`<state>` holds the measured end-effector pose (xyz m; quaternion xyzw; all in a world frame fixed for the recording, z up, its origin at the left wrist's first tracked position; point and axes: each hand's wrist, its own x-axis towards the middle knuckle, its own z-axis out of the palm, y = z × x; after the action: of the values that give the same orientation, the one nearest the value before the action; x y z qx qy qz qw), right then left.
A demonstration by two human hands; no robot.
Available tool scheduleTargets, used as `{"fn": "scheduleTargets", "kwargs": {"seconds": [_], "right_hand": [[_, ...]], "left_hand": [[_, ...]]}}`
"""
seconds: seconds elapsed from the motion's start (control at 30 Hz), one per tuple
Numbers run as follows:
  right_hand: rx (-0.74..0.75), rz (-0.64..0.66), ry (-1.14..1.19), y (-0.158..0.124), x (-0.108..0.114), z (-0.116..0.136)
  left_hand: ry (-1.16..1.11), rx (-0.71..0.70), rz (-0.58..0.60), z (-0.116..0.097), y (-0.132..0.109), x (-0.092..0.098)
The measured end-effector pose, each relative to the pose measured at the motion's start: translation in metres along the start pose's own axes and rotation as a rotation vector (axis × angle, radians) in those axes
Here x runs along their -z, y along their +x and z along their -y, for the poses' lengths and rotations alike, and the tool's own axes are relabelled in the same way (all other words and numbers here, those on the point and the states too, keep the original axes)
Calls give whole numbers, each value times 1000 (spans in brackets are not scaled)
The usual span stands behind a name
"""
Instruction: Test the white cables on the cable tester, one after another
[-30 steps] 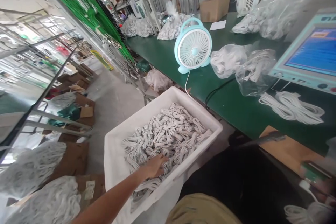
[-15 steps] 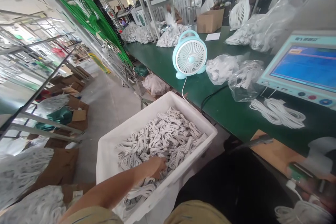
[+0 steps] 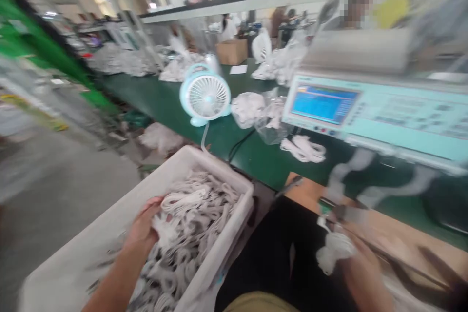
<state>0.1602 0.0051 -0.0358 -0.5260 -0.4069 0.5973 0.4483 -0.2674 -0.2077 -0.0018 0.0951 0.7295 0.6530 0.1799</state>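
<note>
Left hand lifts a cable bundle from the tub's heap

Nearest, the left hand (image 3: 142, 224) has come up from deep among the cables, where it was half a second ago, and now holds a pale cable bundle (image 3: 183, 201) over the heap, its fingers curled against the bundle's near end. I take this to mean that one bundle is now parted from the rest. The view has also swung to the right, so the right hand (image 3: 361, 258) shows more fully; it is at a small white coil (image 3: 334, 252) above the person's dark-clad leg, too blurred to tell whether the fingers pinch it or only touch it.

Under the left hand stands the white tub (image 3: 98, 239), its heap of tied grey-white cables (image 3: 208, 224) banked towards the side by the table, with the wall bare on the far left. Beyond the right hand is a tan board (image 3: 310, 192) on the green table (image 3: 256, 161). A loose white coil (image 3: 303, 148) lies further in, before two clear bags (image 3: 248, 108) of white cables and a pale blue instrument (image 3: 395, 119) with a lit screen. A blue fan (image 3: 207, 96) stands beside the bags; farther back, a cardboard box (image 3: 232, 52) sits, its contents hidden.
</note>
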Motion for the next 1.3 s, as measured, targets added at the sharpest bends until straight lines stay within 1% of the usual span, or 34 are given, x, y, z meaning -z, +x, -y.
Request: {"fn": "scheduleTargets", "kwargs": {"seconds": [0.03, 0.1, 0.13, 0.2, 0.27, 0.3, 0.37, 0.4, 0.47, 0.53, 0.6, 0.67, 0.73, 0.8, 0.87, 0.9, 0.97, 1.0, 1.03, 1.07, 1.1, 1.13, 1.17, 1.2, 1.23, 1.27, 1.3], "right_hand": [[-53, -2, 51, -1, -1, 2], [-101, 13, 129, -2, -5, 6], [-105, 34, 158, -3, -6, 8], [-96, 60, 200, -5, -9, 12], [-89, 63, 232, -8, -11, 15], [-87, 61, 245, -10, -12, 16], [-85, 65, 259, -12, -12, 18], [-78, 70, 262, -12, -11, 19], [-64, 76, 266, -12, -11, 20], [-57, 69, 267, -12, -11, 22], [-44, 56, 257, -12, -13, 23], [-20, 44, 242, -16, -17, 23], [-3, 40, 225, -22, -20, 22], [-12, 63, 206, -31, -15, 20], [-49, 116, 180, -39, 6, 19], [-75, 140, 154, -42, 22, 19], [-110, 174, 18, -48, 66, 20], [-105, 161, -109, -52, 89, 22], [-70, 134, -281, -55, 111, 23], [-1, 35, -451, -60, 130, 24], [49, -46, -575, -66, 142, 24], [77, -82, -644, -72, 147, 23], [67, -63, -632, -78, 145, 22], [19, 22, -542, -84, 136, 19], [-54, 159, -390, -88, 121, 16], [-127, 271, -171, -91, 104, 12], [-187, 338, 52, -91, 86, 9]], "left_hand": [[-88, 28, 59, -8, -8, -22], [-256, 152, 199, -20, -32, -72], [-280, 231, 304, -23, -48, -99], [-255, 336, 564, -25, -87, -151], [-203, 402, 741, -19, -125, -197], [-171, 428, 786, -14, -141, -216], [-83, 445, 824, -3, -163, -245], [-32, 419, 827, 2, -170, -256], [59, 320, 841, 9, -178, -272], [111, 230, 896, 11, -183, -283], [115, 187, 947, 10, -188, -291], [89, 171, 951, 8, -195, -296], [46, 165, 917, 9, -204, -296], [26, 194, 910, 12, -213, -289], [35, 276, 929, 17, -222, -277], [35, 337, 934, 19, -224, -270], [6, 457, 913, 21, -226, -257], [-16, 496, 893, 21, -226, -252], [-38, 515, 869, 20, -226, -248], [-54, 521, 853, 19, -226, -245], [-67, 513, 844, 17, -227, -244], [-80, 499, 838, 16, -229, -243], [-97, 478, 839, 14, -232, -244], [-117, 444, 853, 13, -236, -245], [-131, 395, 878, 12, -242, -246], [-135, 328, 910, 12, -247, -246], [-126, 245, 952, 13, -252, -247]]}}
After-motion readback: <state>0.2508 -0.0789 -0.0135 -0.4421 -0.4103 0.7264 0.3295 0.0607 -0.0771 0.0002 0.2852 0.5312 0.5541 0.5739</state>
